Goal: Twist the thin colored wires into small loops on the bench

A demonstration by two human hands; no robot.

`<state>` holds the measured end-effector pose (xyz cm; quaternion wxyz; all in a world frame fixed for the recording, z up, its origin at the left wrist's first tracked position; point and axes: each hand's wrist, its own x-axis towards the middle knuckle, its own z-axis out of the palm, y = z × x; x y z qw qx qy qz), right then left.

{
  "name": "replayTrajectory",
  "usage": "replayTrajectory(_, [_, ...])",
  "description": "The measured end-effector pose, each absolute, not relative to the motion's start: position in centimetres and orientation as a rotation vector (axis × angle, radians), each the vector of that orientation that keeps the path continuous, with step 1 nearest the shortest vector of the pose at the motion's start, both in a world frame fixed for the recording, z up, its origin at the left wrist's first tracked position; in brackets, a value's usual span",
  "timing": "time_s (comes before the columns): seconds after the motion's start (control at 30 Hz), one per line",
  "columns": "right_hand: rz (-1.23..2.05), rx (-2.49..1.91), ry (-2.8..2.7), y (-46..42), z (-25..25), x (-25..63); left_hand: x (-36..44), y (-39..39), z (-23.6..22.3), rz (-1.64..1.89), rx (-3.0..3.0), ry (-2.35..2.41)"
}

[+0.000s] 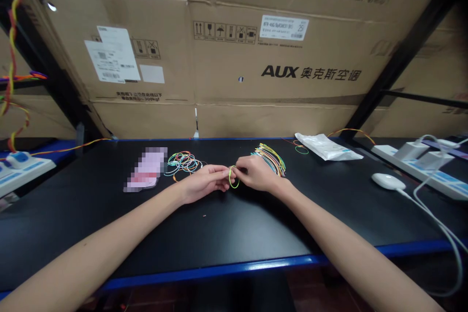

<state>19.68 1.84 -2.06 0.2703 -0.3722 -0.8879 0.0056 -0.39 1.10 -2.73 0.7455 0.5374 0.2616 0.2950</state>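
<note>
My left hand [204, 181] and my right hand [256, 174] meet over the middle of the black table [219, 234]. Both pinch a small yellow-green wire loop [234, 178] that hangs between their fingertips. A pile of coiled coloured wire loops [183, 162] lies just behind my left hand. A bundle of straight coloured wires [272, 157] lies behind my right hand, partly hidden by it.
Large cardboard boxes [237, 58] wall off the back. A white plastic bag [327, 146] and a small green loop [302, 149] lie at the back right. Power strips [420, 165] [18, 168], a white oval device [387, 181] with cables and a blurred pink item [146, 170] sit around.
</note>
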Motion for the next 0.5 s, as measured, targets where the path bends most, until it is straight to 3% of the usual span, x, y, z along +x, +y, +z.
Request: replayTrajectory(0.5, [0.043,-0.991,-2.408,1.87,-2.19,19.61,-0.12,0.8,-2.92,0.572,1.098,0.57])
